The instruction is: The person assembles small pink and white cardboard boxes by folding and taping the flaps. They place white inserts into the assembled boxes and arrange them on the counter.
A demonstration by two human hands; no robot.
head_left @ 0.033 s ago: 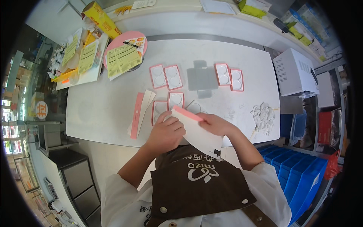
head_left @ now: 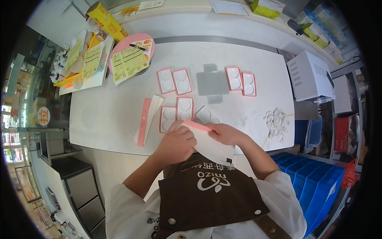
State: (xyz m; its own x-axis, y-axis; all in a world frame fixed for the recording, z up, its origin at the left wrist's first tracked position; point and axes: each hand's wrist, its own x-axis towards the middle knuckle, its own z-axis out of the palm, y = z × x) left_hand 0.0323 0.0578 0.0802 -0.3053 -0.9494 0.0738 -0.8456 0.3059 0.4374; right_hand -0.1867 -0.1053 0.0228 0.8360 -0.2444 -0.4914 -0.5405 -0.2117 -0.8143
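A thin card sheet (head_left: 215,146), white with a pink folded edge, is held between my hands over the table's front edge. My left hand (head_left: 177,140) has its fingers curled on the sheet's left end. At the right end of the pink edge, my right hand (head_left: 226,134) grips it, thumb on top. Just beyond my left hand are two pink-rimmed boxes (head_left: 185,108) with white inserts that have two round hollows each. A loose white insert (head_left: 204,114) lies partly hidden behind the sheet. Left of my hands rest a pink strip (head_left: 144,121) and white folded card (head_left: 154,113).
Farther back sit two more pink-rimmed boxes (head_left: 182,81), a flat grey box blank (head_left: 213,83) and another pair of boxes (head_left: 234,78). Pale tangled scraps (head_left: 277,125) lie at right. A pink round board (head_left: 119,46) holds yellow slips. Blue crates (head_left: 314,179) stand beside me.
My left hand and the sheet's left end have moved slightly nearer to me, uncovering more of the boxes behind. Both hands keep hold of the sheet.
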